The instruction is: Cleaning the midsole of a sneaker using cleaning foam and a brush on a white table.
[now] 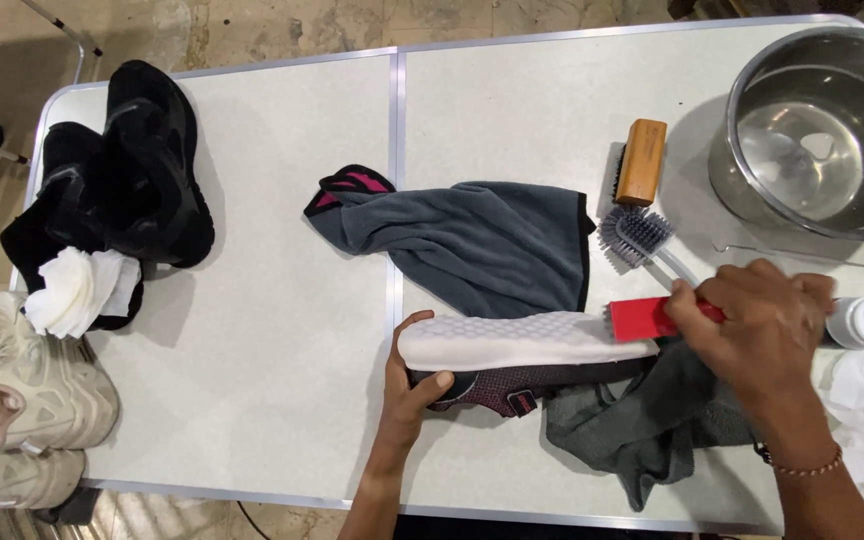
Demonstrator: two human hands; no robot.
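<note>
Item: one shoe (pixel 512 365), lying on its side at the near edge of the table (pixel 282 330), white sole facing up; my left hand (pixel 407 385) clamps its heel end, thumb on the sole's rim, fingers curled underneath. My right hand (pixel 762 325) is closed around a red brush (pixel 642 318) held just against the toe end of the sole. Around it: grey towel (pixel 482 240), grey cloth (pixel 632 425), wooden brush (pixel 640 162), grey brush (pixel 637 235), steel bowl (pixel 817 125), black shoes (pixel 127 170), beige shoes (pixel 22 400).
</note>
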